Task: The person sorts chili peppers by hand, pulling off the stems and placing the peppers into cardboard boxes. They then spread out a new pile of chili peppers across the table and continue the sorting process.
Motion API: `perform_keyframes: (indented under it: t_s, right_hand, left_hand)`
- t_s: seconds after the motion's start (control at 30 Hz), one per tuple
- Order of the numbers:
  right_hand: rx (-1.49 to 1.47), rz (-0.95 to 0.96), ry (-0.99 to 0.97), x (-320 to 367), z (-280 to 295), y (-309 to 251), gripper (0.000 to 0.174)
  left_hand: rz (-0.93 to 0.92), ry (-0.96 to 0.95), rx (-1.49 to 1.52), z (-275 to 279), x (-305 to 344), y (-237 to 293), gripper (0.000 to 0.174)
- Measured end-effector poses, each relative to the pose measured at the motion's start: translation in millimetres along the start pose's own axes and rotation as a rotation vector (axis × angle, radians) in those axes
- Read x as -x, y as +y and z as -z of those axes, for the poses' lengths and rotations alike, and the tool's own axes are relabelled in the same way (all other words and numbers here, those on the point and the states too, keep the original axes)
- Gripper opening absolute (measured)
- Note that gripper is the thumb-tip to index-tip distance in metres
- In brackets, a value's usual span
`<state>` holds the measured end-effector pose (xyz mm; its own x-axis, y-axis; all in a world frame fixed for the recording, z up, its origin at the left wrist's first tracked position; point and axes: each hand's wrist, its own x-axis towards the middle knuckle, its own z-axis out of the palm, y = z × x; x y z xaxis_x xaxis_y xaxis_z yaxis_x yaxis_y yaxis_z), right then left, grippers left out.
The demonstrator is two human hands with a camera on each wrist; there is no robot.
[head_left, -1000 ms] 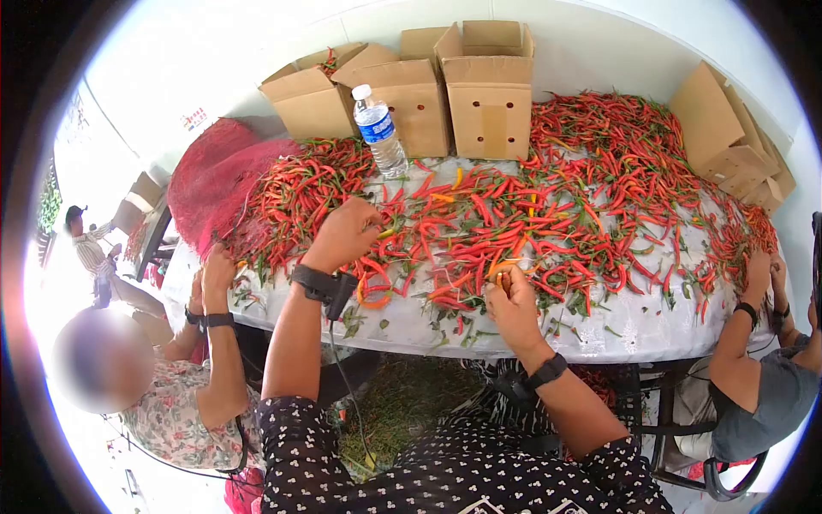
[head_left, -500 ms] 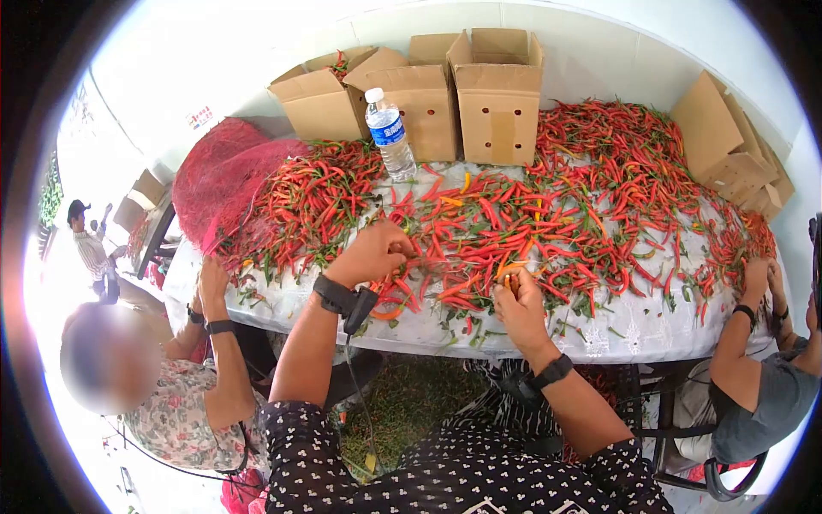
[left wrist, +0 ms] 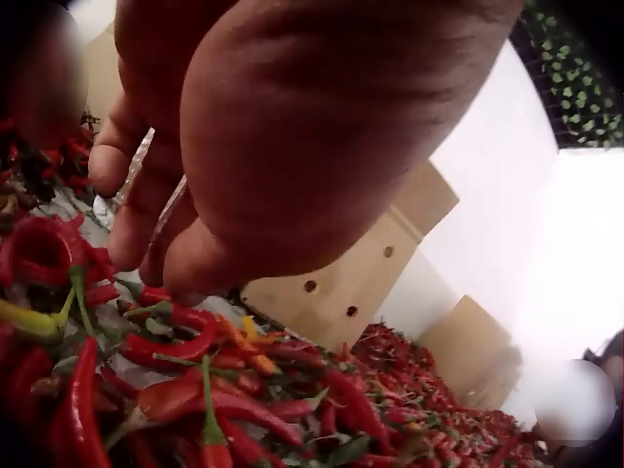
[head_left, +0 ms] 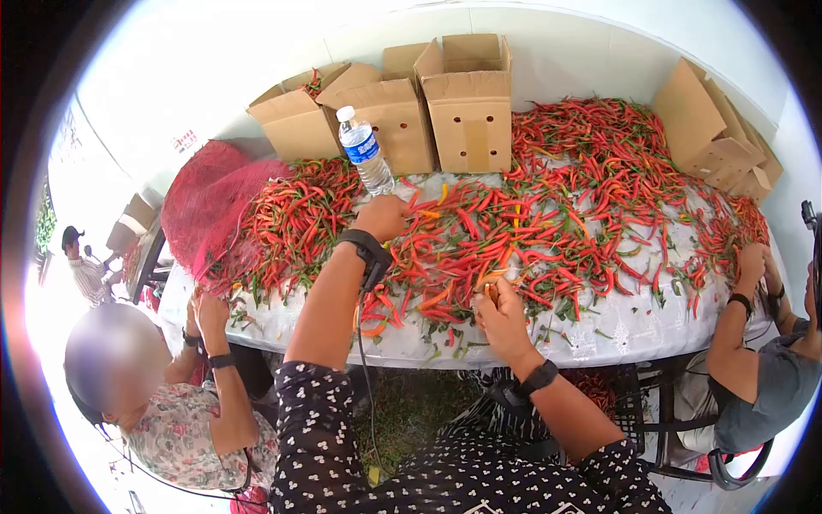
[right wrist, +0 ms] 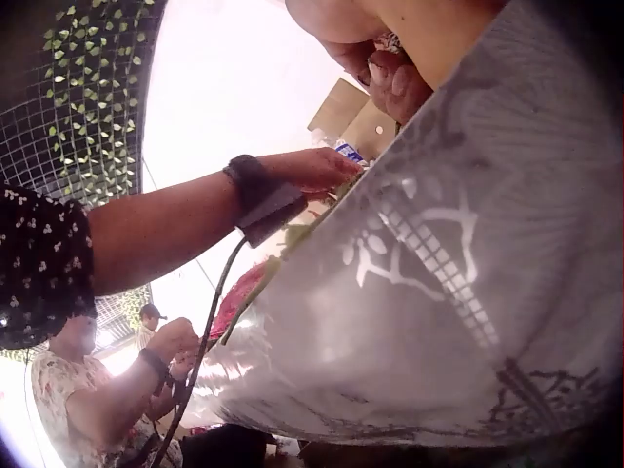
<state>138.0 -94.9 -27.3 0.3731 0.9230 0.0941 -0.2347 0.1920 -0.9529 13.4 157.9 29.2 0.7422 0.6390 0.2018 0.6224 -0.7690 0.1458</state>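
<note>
In the head view my left hand point(head_left: 383, 217) reaches over the heap of red chillies point(head_left: 462, 231), just below the water bottle point(head_left: 366, 158). The left wrist view has the same hand point(left wrist: 292, 136) above red chillies point(left wrist: 244, 405), its fingers bent downward and apart; no chilli shows in its grip. At the table's near side my right hand point(head_left: 505, 321) pinches an orange chilli point(head_left: 491, 285) between thumb and fingers. Those curled fingers point(right wrist: 395, 88) appear at the top of the right wrist view, their contents mostly hidden.
Open cardboard boxes point(head_left: 469, 128) line the wall, with others point(head_left: 706, 128) at the right. Red netting point(head_left: 210, 201) lies at the left of the white-covered table point(head_left: 616, 336). People point(head_left: 184, 411) work at both ends.
My left hand has moved forward, closer to the bottle, and its fingers have reached into the chillies' far side. My right hand stays near the table's front edge, still pinching orange chilli.
</note>
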Motion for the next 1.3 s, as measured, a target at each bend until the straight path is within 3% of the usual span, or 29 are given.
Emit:
perform_keyframes:
  t_s: [0.13,0.2,0.33,0.4,0.43,0.5,0.57,0.63,0.73,0.8,0.87,0.93,0.97,1.03,1.13,1.17,1.23,1.27,1.3]
  right_hand:
    - [-0.034,-0.036,-0.013,1,1,-2,0.005]
    - [-0.019,-0.049,-0.028,1,2,-4,0.005]
    - [-0.029,-0.044,-0.019,1,0,-4,0.005]
    - [-0.078,-0.063,-0.036,2,1,-7,0.005]
    - [-0.079,-0.066,-0.036,2,0,-8,0.005]
    - [-0.227,-0.1,-0.057,3,0,-12,0.005]
    - [-0.236,-0.097,-0.058,3,0,-12,0.004]
    - [-0.248,-0.092,-0.055,2,0,-12,0.004]
    - [-0.297,-0.119,-0.035,1,2,-11,0.005]
    - [-0.304,-0.128,-0.018,1,1,-12,0.006]
    - [-0.32,-0.12,-0.009,1,1,-13,0.007]
    - [-0.354,-0.088,0.029,0,1,-11,0.012]
    - [-0.351,-0.089,0.027,-1,1,-9,0.012]
    - [-0.258,-0.022,0.069,-2,2,-7,0.014]
    - [-0.315,-0.045,0.159,-3,1,-6,0.013]
    - [-0.315,-0.043,0.165,-3,1,-7,0.013]
    - [-0.339,-0.08,0.083,0,0,-11,0.013]
    - [-0.32,-0.092,0.074,0,0,-13,0.011]
    - [-0.321,-0.09,0.074,-1,1,-12,0.011]
  left_hand:
    - [-0.1,-0.053,-0.125,-12,-11,6,0.016]
    - [-0.124,-0.17,-0.216,-11,-16,3,0.014]
    - [-0.083,-0.208,-0.15,2,1,-1,0.016]
    - [0.117,0.041,0.159,12,11,-1,0.017]
    - [0.119,0.038,0.159,17,13,0,0.017]
    - [0.438,0.107,0.533,27,16,0,0.019]
    - [0.426,0.118,0.551,31,22,1,0.019]
    - [0.325,0.318,0.109,32,28,3,0.021]
    - [0.308,0.369,0.142,36,34,21,0.025]
    - [0.213,0.275,0.358,41,40,53,0.027]
    - [0.138,0.059,0.608,33,49,87,0.024]
    - [-0.119,0.003,0.582,17,58,114,0.02]
    - [-0.117,0.006,0.584,16,63,129,0.02]
    - [-0.114,-0.28,0.898,22,69,153,0.015]
    - [-0.136,-0.424,1.042,28,56,143,0.017]
    - [-0.14,-0.428,1.042,28,48,134,0.017]
    - [-0.069,-0.054,0.522,21,26,107,0.017]
    - [-0.069,-0.057,0.523,14,17,94,0.017]
    - [-0.078,-0.018,0.273,4,7,81,0.018]
